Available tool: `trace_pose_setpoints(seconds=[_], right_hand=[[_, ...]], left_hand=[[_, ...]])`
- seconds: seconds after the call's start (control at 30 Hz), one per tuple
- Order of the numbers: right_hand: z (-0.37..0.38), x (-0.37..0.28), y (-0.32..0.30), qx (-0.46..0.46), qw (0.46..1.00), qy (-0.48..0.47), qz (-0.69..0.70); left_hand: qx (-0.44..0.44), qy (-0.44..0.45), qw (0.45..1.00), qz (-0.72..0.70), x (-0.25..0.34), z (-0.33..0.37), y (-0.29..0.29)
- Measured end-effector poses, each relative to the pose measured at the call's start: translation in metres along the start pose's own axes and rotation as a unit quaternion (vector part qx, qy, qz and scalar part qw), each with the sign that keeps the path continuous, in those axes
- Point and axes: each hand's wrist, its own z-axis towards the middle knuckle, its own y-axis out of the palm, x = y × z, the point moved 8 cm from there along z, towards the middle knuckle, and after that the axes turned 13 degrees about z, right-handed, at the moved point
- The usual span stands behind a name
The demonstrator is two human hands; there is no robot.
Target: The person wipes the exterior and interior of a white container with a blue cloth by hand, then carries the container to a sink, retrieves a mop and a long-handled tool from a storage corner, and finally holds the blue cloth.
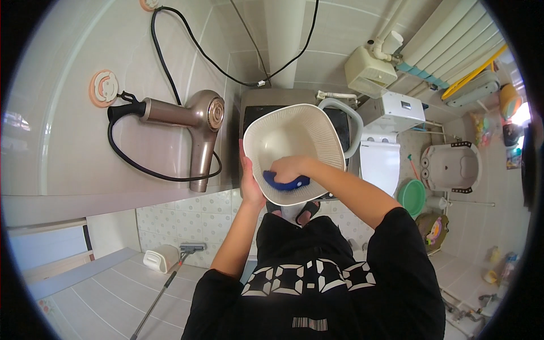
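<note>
A cream-white plastic basket (306, 126) with ribbed inner walls is tilted toward me in front of my body. My left hand (250, 182) is closed on its left side, fingers behind the wall and thumb along the rim. Inside the basket, my right hand (288, 169) presses a dark blue cloth (283, 183) against the near inner wall. The fingers of that hand are bent over the cloth and partly hidden by it. A grey loop handle (357, 129) stands out at the basket's right side.
Behind the basket is a dark-topped washing machine (269, 97). A hair dryer (205, 127) with a black cord hangs on the left wall. To the right are a white toilet (381, 164), a green basin (412, 198) and a pale tub (450, 168). A mop (170, 279) leans at lower left.
</note>
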Motion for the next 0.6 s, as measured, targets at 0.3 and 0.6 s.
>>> trace_pose_setpoints(seconds=[0.3,0.6], right_hand=[[-0.035,-0.044,-0.023,0.024,0.965,-0.081,0.249],[-0.082,0.003,-0.040,0.033,0.681,-0.121,0.722]], left_hand=[[0.035,0.008,0.999,0.026,0.003,0.001,-0.015],[0.008,-0.021,1.000,-0.002,0.007,0.009,-0.004]])
